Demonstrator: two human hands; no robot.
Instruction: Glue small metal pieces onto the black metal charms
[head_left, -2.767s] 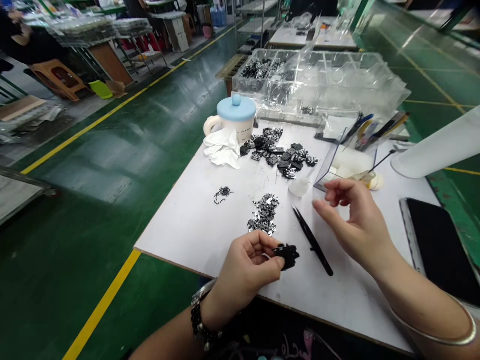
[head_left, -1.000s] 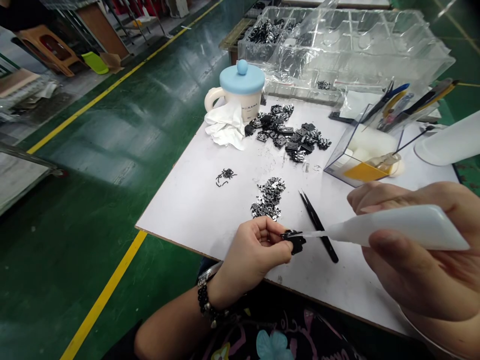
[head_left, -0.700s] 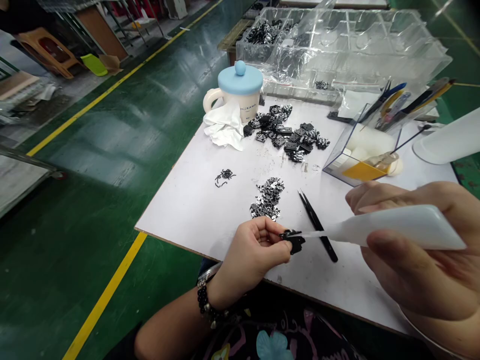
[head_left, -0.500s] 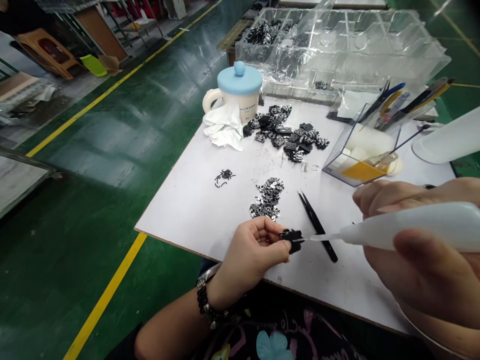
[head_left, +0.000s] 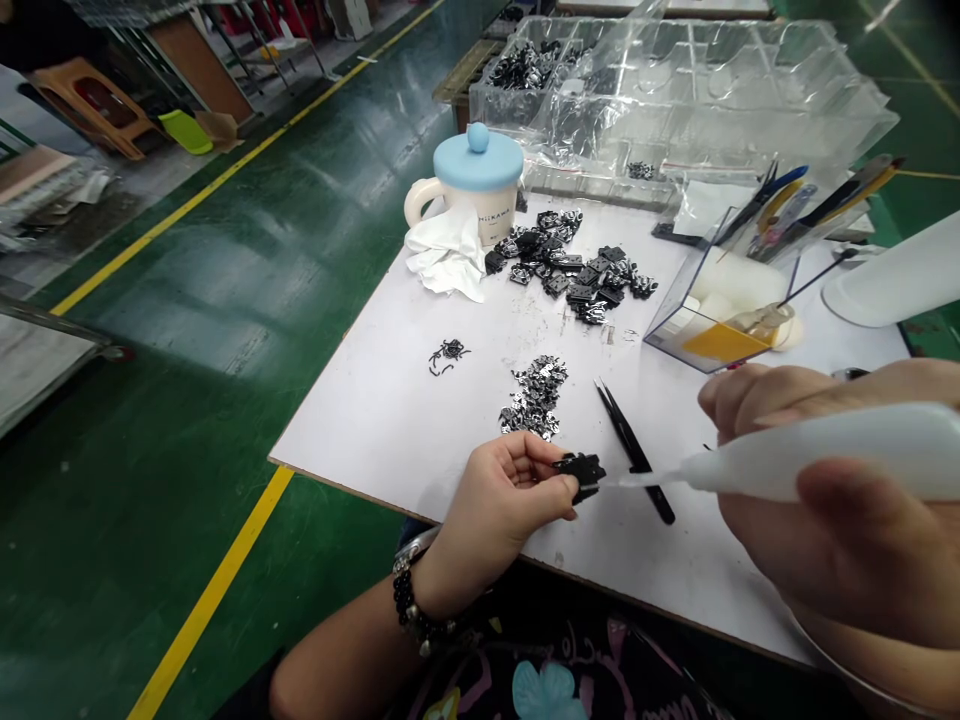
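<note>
Pinched between the thumb and fingers of my left hand (head_left: pixel 510 490) is a small black plastic part (head_left: pixel 581 474), held above the front of the white board. My right hand (head_left: pixel 847 560) is wrapped round a whitish squeeze bottle (head_left: pixel 840 450) with a thin nozzle, tipped sideways. The nozzle tip points left at the black part, with a small gap between them. Below the nozzle, black tweezers (head_left: pixel 636 450) lie on the board. A pile of small shiny metal pieces (head_left: pixel 536 395) is just beyond my left hand.
Black parts (head_left: pixel 577 265) are heaped farther back, beside a lidded mug (head_left: pixel 478 180) and a crumpled tissue (head_left: pixel 448 250). Thin black bits (head_left: pixel 450 352) lie left. A clear holder (head_left: pixel 705 330) with tools stands right. Behind is a clear compartment tray (head_left: pixel 675 110). The worktop (head_left: pixel 360 400) ends left above green floor.
The bottle's nozzle has drawn back slightly from the black part, leaving a small gap where it was touching or very near. My left hand has shifted slightly left with the part.
</note>
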